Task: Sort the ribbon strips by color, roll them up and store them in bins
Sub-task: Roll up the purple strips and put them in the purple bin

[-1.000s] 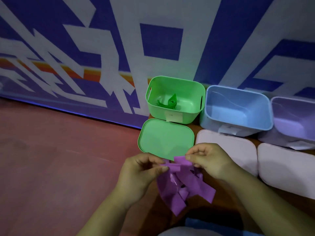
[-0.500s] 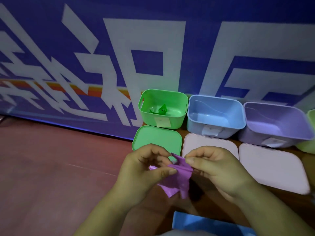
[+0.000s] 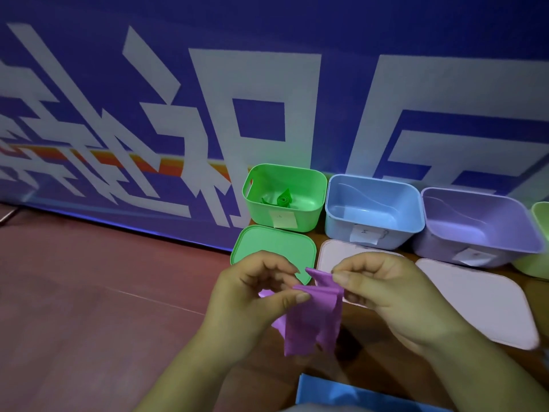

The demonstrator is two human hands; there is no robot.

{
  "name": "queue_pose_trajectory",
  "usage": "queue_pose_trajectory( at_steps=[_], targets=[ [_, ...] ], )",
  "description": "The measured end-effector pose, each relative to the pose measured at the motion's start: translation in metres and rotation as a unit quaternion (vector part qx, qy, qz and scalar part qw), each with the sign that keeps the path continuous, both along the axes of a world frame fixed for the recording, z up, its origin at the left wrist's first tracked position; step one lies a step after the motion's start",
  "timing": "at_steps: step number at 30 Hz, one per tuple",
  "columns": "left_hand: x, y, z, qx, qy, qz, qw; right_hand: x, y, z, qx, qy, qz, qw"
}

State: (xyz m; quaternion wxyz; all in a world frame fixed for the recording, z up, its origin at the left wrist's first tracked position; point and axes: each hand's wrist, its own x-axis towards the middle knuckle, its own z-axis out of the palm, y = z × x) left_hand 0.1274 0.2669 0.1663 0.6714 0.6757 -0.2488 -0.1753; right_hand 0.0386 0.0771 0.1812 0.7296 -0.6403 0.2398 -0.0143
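Both hands hold a bunch of purple ribbon strips (image 3: 312, 319) in front of the bins. My left hand (image 3: 252, 295) pinches the bunch's upper left edge between thumb and fingers. My right hand (image 3: 383, 289) pinches its upper right edge, and the strips hang down between the two. A green bin (image 3: 312, 200) at the back holds a rolled green ribbon (image 3: 283, 200). To its right stand a blue bin (image 3: 416, 221) and a purple bin (image 3: 528, 242), with nothing visible inside either. Blue ribbon strips (image 3: 341, 395) lie at the bottom edge.
A green lid (image 3: 267, 242) lies before the green bin; two pale pink lids (image 3: 481, 304) lie before the blue and purple bins. Part of another green bin (image 3: 539, 254) shows at the right edge. A blue and white patterned wall rises behind; reddish floor lies left.
The purple strips, hanging spread out a second ago, are now gathered into a tighter bunch between my hands. The view has shifted, so the purple bin and far-right green bin show more fully.
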Motion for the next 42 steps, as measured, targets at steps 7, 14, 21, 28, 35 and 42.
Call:
queue_pose_trajectory(
  at_steps=[7,14,21,28,35,42],
  targets=[
    [0.003,0.003,0.005,-0.018,0.02,-0.03,0.999,0.004,-0.019,0.016,-0.216,0.013,-0.095,0.972],
    [0.001,-0.003,0.011,-0.012,0.006,-0.051,0.999,0.006,-0.016,0.021,-0.261,-0.005,-0.075,0.963],
    [-0.004,-0.009,0.012,-0.006,-0.043,-0.008,0.999,-0.006,0.002,0.016,-0.062,-0.052,-0.04,0.996],
    [-0.01,-0.015,0.009,-0.039,-0.019,0.042,0.998,-0.016,0.013,0.011,0.086,-0.06,-0.031,0.994],
    [-0.011,-0.013,0.006,-0.022,-0.028,0.059,0.998,-0.015,0.013,0.008,0.078,-0.057,0.004,0.995],
    [-0.006,-0.008,-0.003,-0.024,-0.021,0.022,0.999,-0.011,0.013,0.001,0.086,-0.046,0.022,0.995]
  ],
)
